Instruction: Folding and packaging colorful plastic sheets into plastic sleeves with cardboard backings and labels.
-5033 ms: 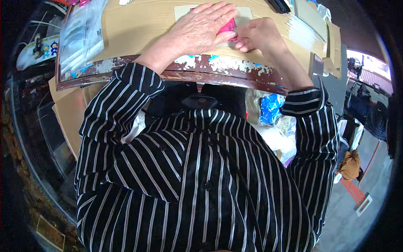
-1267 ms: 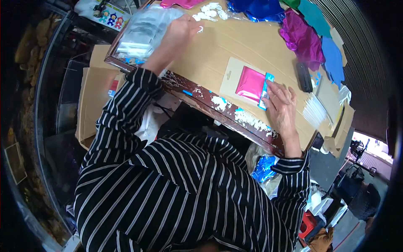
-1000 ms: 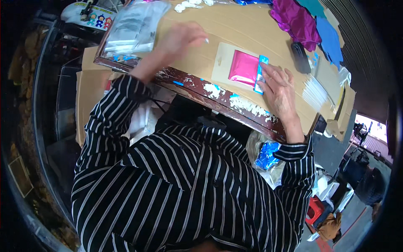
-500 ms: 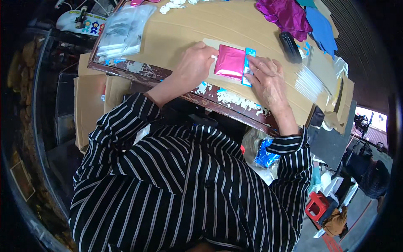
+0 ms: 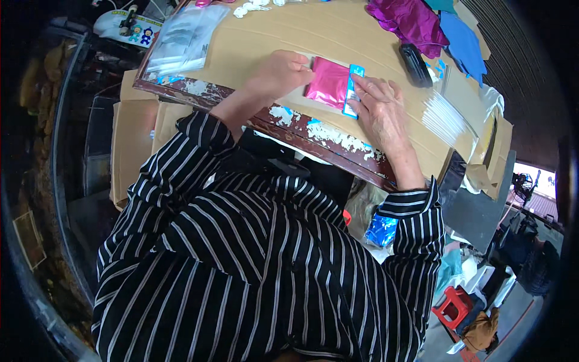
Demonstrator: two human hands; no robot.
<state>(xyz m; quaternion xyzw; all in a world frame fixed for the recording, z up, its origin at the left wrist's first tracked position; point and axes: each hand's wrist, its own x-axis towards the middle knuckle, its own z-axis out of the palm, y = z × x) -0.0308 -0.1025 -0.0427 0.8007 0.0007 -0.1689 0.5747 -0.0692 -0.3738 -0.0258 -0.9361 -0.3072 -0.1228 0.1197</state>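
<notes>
A shiny folded pink cloth (image 5: 327, 82) lies on a pale backing sheet near the table's front edge. A blue card strip (image 5: 351, 90) runs along its right side. My left hand (image 5: 278, 75) is closed at the cloth's left edge, its fingertips curled together; what they pinch is hidden. On the other side, my right hand (image 5: 381, 108) grips the blue card strip, with a finger at its upper part and the thumb lower down.
Clear plastic bags (image 5: 184, 45) lie at the table's left. To the right are a black case (image 5: 416, 64), more clear sleeves (image 5: 445, 117), purple cloth (image 5: 410, 24) and blue cloth (image 5: 463, 42). Cardboard (image 5: 253, 39) covers the tabletop; its worn edge (image 5: 338, 139) faces me.
My left hand has rolled over slightly at the cloth's left edge. The pink cloth and card sit a little higher and further left in view. The right hand stays at the card.
</notes>
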